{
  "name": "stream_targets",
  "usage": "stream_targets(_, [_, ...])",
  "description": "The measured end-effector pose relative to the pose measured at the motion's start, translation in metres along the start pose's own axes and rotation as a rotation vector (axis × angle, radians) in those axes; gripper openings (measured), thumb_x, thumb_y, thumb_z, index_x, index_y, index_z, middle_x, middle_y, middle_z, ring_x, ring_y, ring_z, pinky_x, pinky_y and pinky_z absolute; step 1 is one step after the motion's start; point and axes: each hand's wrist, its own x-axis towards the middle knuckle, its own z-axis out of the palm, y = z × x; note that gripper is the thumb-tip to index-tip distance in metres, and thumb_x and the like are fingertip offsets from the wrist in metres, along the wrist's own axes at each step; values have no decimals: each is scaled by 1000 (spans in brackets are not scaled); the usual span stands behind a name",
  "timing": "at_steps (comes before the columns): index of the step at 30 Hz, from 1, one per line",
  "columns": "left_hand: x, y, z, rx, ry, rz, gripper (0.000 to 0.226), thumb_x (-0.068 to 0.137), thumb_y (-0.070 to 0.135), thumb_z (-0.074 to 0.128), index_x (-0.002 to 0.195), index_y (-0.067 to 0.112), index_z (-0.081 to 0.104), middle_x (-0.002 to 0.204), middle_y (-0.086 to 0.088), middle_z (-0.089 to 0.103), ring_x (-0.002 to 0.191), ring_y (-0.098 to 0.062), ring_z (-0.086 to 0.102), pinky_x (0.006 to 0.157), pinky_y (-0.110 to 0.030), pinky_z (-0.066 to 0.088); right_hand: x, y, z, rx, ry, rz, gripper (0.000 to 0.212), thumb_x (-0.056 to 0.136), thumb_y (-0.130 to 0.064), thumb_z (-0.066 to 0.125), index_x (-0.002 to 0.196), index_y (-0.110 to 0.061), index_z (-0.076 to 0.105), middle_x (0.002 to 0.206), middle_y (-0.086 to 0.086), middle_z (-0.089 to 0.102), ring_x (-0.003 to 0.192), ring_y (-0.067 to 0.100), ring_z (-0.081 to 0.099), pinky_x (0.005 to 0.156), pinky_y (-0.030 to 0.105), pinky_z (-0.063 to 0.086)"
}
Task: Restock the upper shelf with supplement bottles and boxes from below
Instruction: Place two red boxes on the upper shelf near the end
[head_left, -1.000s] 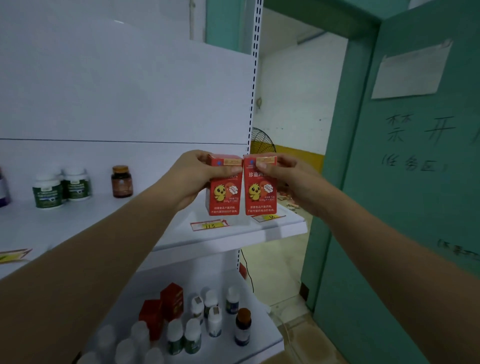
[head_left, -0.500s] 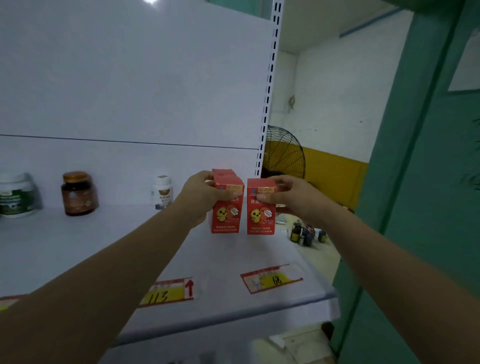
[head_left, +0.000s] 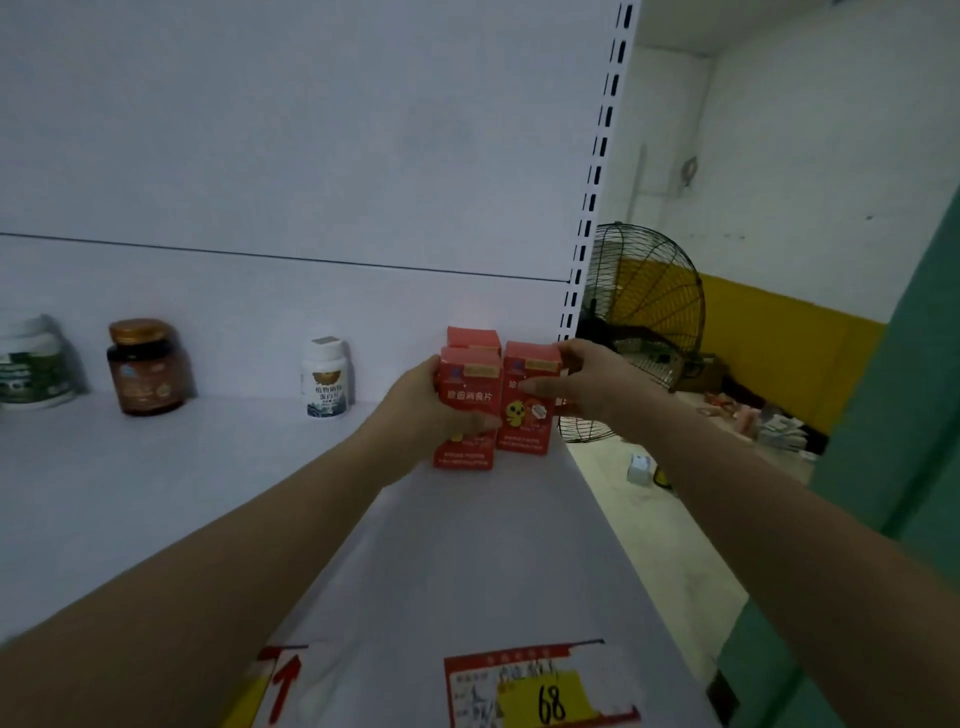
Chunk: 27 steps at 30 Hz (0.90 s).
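Now I have both hands out at the far right end of the upper shelf (head_left: 467, 545), each wrapped around a red box. My left hand (head_left: 421, 405) pinches the left box (head_left: 467, 410) with the thumb across its front, and the box looks set down on the shelf. My right hand (head_left: 576, 382) grips the right box (head_left: 524, 400) by its top and side, thumb on the front; whether its base touches the shelf I cannot tell. A third box (head_left: 472, 338) stands just behind the left box, against the back panel.

To finish well, I would lower the right box flat, press it square against the left box so the fronts line up, and only then let my fingers go, one hand at a time. The risk is to the right of the left box: the shelf ends just past the right box, beside the slotted upright (head_left: 597, 171), so I would keep it off that edge.

Left of the left box stand a white bottle (head_left: 324, 379), then an amber jar (head_left: 145, 369) and a white tub (head_left: 31, 364), all well apart. Nearer me, a price tag (head_left: 540, 691) marks the front edge. A fan (head_left: 644, 312) sits beyond the upright, clear of my reach.
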Motion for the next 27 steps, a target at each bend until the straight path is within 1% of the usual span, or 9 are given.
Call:
stream_targets(2, [2,-4,-3,47,-25,-21,63,67,3,81,123,14,55,111,-2,68,97,-16,65,76,-24,54,4,-1,0,-17,-5,-11,35,78,-14,75,106,-17,54,91,-4,62,97,21,66,89,40,55])
stream_targets(5, [8,-5,-2,95,-21,-10,69,64,8,83,125,17,52,117,-3,66,106,-21,63,94,-40,52,7,-2,0,-71,1,-39,36,78,-14,75,107,-16,53,89,-6,60,90,17,65,88,37,55])
stream_targets(9, [15,-9,3,111,-14,-11,75,64,17,84,128,21,46,120,-2,64,109,-23,62,95,-47,51,9,-3,1,-60,5,-60,25,80,-11,72,85,-22,50,84,-8,56,76,7,60,82,33,55])
stream_targets(12, [18,-10,4,106,-23,-6,73,66,17,83,129,20,45,121,-3,64,110,-24,62,96,-48,51,10,-4,2,-94,23,-83,29,80,-14,72,95,-19,48,83,-12,52,72,2,56,65,19,50])
stream_targets(15, [19,-9,4,124,-27,-15,68,68,16,82,127,18,49,121,-4,64,110,-24,62,97,-47,50,11,-4,3,-134,47,-108,29,81,-18,72,96,-21,47,80,-14,52,69,0,53,57,15,44])
stream_targets(16, [19,-9,4,130,-24,-22,66,69,16,82,127,17,50,120,-4,64,110,-24,62,98,-47,50,11,-3,4,-149,60,-113,30,81,-18,72,98,-21,47,80,-14,52,70,-1,53,57,15,43])
stream_targets(18, [19,-8,5,136,-23,-32,64,70,15,80,126,16,50,120,-4,64,109,-24,62,98,-47,49,12,0,7,-196,91,-134,47,77,-18,76,112,-15,46,87,-11,53,79,4,56,61,16,44])
stream_targets(21, [19,-7,5,145,-35,-40,64,73,15,79,129,16,47,121,-4,63,111,-23,61,100,-46,48,14,5,11,-204,107,-154,65,70,-15,81,122,-11,42,96,-8,55,98,13,58,78,27,49])
stream_targets(27, [20,-6,3,169,-50,-71,62,73,16,78,128,15,49,122,-3,63,110,-23,61,100,-43,48,18,9,11,-146,97,-121,75,68,-18,83,128,-13,38,112,-3,55,99,13,56,87,32,50])
